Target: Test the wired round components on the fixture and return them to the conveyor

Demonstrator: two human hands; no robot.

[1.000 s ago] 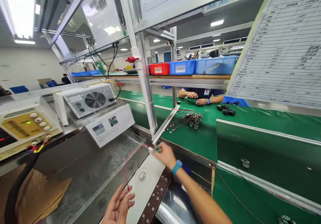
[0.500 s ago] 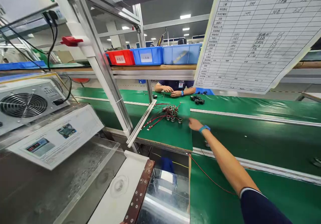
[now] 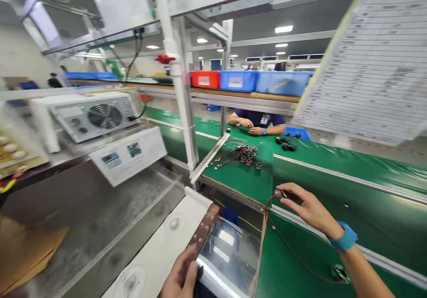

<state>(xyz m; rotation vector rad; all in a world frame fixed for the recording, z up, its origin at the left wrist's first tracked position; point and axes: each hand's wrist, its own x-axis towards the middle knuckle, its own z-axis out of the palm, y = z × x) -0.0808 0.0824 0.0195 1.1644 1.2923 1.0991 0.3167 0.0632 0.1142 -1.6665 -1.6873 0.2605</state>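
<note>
My right hand [image 3: 305, 207], with a blue wristband, hovers over the green belt [image 3: 350, 209] and pinches a small dark part [image 3: 285, 195] with red wires trailing from it. A red wire [image 3: 293, 255] runs from there down to a small round coil [image 3: 339, 272] on the belt near my forearm. My left hand [image 3: 180, 280] rests at the bottom edge with fingers curled on the brown perforated strip [image 3: 202, 235] of a white fixture [image 3: 156, 262]. A pile of small wired parts [image 3: 245, 153] lies farther up the green mat.
A person in dark blue sits across the belt [image 3: 258, 122]. Red and blue bins [image 3: 238, 81] line the shelf above. A fan-fronted unit [image 3: 96, 116] and a labelled card [image 3: 128, 153] stand at left. A white upright post [image 3: 182, 93] rises mid-frame. A printed sheet [image 3: 363, 66] hangs at right.
My right hand has pulled back from the pile of wired parts toward me, now holding a small wired part. My left hand has come back into view on the brown strip.
</note>
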